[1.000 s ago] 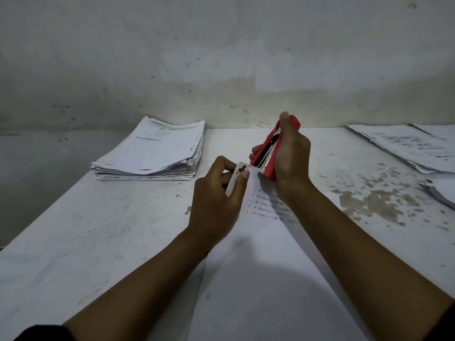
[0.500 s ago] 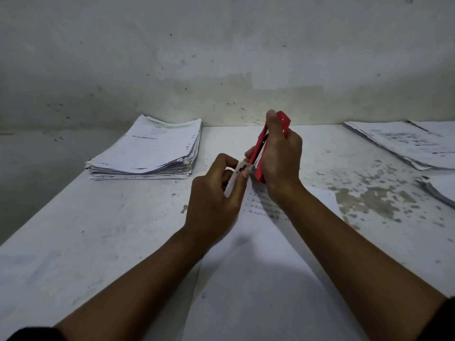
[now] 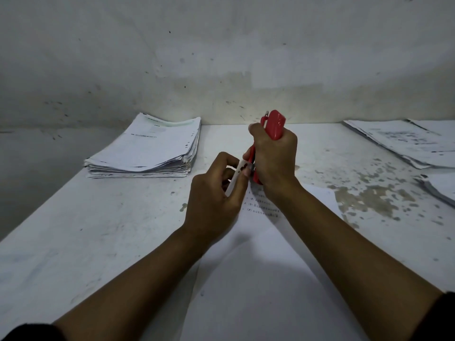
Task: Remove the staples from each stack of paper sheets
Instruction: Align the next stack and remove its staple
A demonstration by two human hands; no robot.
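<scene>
hands point(image 3: 246, 175) on red stapler point(image 3: 275, 125), paper corner point(image 3: 235, 178)

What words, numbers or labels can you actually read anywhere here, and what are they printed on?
No text reads fully.
Sheet under the hands: printed lines by the right hand; only bracketed marks like "(X)" show, the rest too small.
Left paper stack: faint heading, blurred.
Right papers: dark print, blurred.
Red stapler: no label visible.

A red stapler point(image 3: 275, 126) in the right hand point(image 3: 274, 163), white printed sheets point(image 3: 258, 267) beneath, brown-stained white table point(image 3: 364, 200) rightward.
</scene>
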